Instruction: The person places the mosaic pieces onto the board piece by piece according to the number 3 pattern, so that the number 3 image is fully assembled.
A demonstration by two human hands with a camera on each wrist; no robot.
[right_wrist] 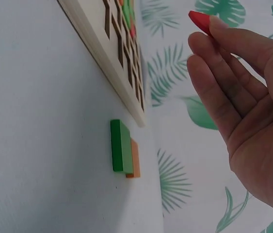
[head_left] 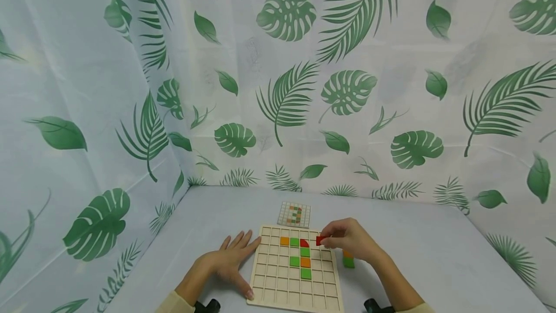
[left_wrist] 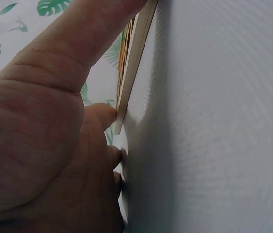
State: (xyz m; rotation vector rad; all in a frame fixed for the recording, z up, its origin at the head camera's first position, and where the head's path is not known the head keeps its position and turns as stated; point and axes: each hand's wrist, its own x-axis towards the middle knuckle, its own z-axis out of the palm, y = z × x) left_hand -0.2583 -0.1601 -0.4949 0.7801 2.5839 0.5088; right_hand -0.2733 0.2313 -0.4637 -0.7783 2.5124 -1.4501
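A pale wooden grid board lies on the table in the head view. Orange, green and red tiles fill several of its cells, among them a red tile with a rounded corner in an upper row. My right hand pinches a red tile between thumb and fingers, above the board's upper right part. The right wrist view shows this red tile at the fingertips, apart from the board. My left hand lies spread along the board's left edge, its thumb at the lower left corner.
Right of the board, a green tile and an orange tile lie side by side on the table. A small pattern card with a coloured grid lies just beyond the board. A leaf-print curtain stands behind the table.
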